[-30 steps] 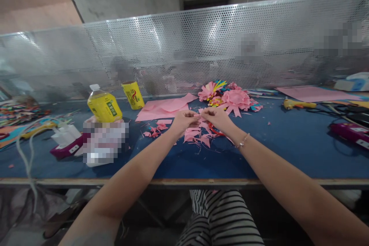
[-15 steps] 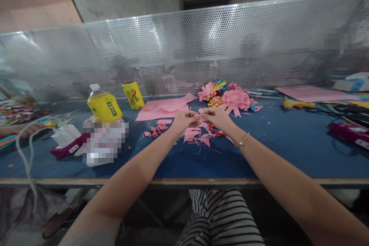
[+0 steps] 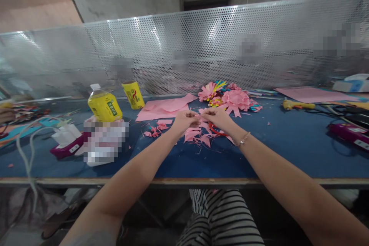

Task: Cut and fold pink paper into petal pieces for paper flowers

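Observation:
My left hand point(image 3: 185, 121) and my right hand point(image 3: 217, 118) meet over the middle of the blue table point(image 3: 184, 165). Both have their fingers pinched on a small piece of pink paper point(image 3: 198, 116), mostly hidden by the fingertips. Cut pink paper scraps point(image 3: 198, 136) lie just beneath my hands. Beside my right hand, partly covered, are the red handles of what looks like scissors point(image 3: 215, 130). Pink paper flowers point(image 3: 235, 99) with yellow and blue strips sit behind my right hand. Beyond my left hand lie flat pink paper sheets point(image 3: 164, 107).
On the left stand a yellow bottle point(image 3: 105, 105), a yellow can-like container point(image 3: 133, 95) and a purple power strip point(image 3: 67, 148) with white cables. A yellow glue gun point(image 3: 298, 105) and another purple power strip point(image 3: 350, 134) lie right. A perforated metal screen point(image 3: 161, 54) closes the back.
My hands stay almost in the same place, still pinching the pink paper. At the far left, another person's hand has moved back and away from the blue paper strips.

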A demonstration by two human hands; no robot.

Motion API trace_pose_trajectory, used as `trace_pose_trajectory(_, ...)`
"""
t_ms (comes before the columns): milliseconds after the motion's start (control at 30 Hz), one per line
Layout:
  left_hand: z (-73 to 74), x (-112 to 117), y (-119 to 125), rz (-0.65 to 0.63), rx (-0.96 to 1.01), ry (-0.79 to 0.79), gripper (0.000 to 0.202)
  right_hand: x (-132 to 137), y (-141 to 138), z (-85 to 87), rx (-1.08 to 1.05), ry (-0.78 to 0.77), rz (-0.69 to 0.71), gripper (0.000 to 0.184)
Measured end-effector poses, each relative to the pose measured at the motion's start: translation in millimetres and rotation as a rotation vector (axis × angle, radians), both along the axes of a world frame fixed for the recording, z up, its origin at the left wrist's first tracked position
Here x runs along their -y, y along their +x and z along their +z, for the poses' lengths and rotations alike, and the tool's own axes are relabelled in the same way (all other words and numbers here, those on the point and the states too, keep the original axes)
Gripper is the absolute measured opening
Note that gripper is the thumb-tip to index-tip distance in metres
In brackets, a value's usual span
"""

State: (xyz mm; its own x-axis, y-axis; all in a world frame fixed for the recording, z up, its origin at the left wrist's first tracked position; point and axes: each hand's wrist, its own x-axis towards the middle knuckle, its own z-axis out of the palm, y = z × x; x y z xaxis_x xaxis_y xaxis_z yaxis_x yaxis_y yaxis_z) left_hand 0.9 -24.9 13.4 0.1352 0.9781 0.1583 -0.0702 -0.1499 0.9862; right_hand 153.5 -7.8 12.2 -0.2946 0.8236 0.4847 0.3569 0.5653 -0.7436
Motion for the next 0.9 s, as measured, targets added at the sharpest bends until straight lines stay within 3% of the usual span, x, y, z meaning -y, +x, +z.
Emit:
trace_pose_trajectory(233, 3.2, -0.9, -2.5, 0.053, 0.017, -0.024, 0.011, -12.3, 7.8, -6.3, -0.073, -0.077, -0.006, 0.020)
trace_pose_trajectory(533, 0.1, -0.7, -1.1, 0.022, -0.064, 0.005, 0.013, -10.4, 8.0, -5.2, 0.008, -0.032, -0.007, 0.020)
trace_pose_trajectory(633, -1.3, -1.7, -0.9, 0.018, -0.183, 0.095, 0.011, -9.0, 7.7, -3.5, 0.063, -0.003, -0.012, 0.019)
trace_pose_trajectory(800, -1.6, -4.6, -3.4, 0.131, -0.463, 0.389, 0.016, -6.7, 6.7, -1.3, 0.117, 0.028, 0.007, 0.019)
trace_pose_trajectory(900, -0.4, -6.0, -6.1, 0.162, -0.527, 0.414, 0.016, -4.8, 5.4, -0.5, 0.113, 0.032, -0.006, 0.019)
